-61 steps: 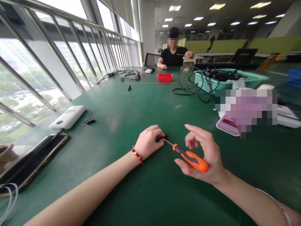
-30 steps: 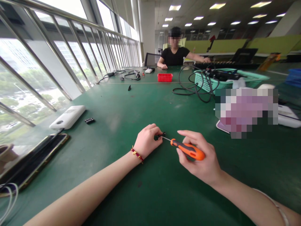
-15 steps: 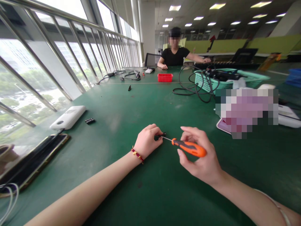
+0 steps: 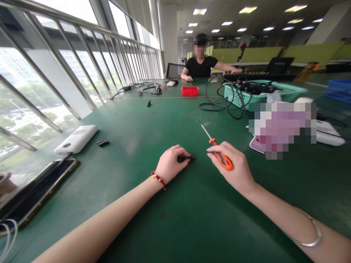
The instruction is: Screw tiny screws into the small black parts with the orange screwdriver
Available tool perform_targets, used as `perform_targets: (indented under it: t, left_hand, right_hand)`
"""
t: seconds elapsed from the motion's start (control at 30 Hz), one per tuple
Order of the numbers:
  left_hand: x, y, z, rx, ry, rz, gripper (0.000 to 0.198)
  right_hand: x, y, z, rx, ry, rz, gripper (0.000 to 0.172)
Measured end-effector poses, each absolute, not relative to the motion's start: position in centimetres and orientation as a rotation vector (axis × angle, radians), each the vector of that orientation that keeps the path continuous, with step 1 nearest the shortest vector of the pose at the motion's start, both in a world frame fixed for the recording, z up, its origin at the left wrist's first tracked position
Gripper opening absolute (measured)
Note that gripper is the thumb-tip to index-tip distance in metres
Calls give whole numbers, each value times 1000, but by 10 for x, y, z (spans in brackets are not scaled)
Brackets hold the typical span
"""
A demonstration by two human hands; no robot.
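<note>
My left hand [image 4: 172, 163] rests on the green table [image 4: 131, 204], its thumb and fingers pinching a small black part [image 4: 189, 157]. The fingers hide some of that part. To the right, my right hand [image 4: 235, 164] holds an orange and grey screwdriver [image 4: 222, 157] by its handle. The metal shaft points up and to the left, away from me, and its tip is apart from the black part.
A white power bank [image 4: 76, 139], a small black piece [image 4: 102, 143] and a dark phone [image 4: 46, 193] lie left. Farther off are a red box [image 4: 190, 91], black cables and a teal basket [image 4: 255, 98]. A person [image 4: 199, 65] sits across the table.
The screwdriver's tip has come away from the black part and swung upward. My right hand's fingers have closed more around the handle. My left hand keeps its pinch.
</note>
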State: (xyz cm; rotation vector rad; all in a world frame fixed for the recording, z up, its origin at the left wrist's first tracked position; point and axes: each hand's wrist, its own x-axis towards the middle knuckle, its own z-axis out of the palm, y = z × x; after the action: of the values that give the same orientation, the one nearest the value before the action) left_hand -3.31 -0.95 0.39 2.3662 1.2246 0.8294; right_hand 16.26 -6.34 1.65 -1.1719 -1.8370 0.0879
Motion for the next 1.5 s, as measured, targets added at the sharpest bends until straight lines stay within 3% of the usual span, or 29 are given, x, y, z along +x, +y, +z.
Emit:
perform_targets:
  t: [0.2,0.73,1.17,1.5]
  left_hand:
    - [-31,-11,6,2444,1064,762,9]
    - [-28,-13,7,2520,1069,734,7]
    - [-28,-13,5,2516,1082,758,14]
    - [-32,-13,6,2532,1013,978,12]
  right_hand:
    - [155,-49,-1,-1343,-1983,335,15]
    - [149,-50,-2,-1488,-2096,166,9]
    - [151,-49,-3,-1431,-1975,346,8]
    - [154,-53,0,-1318,-1958,414,9]
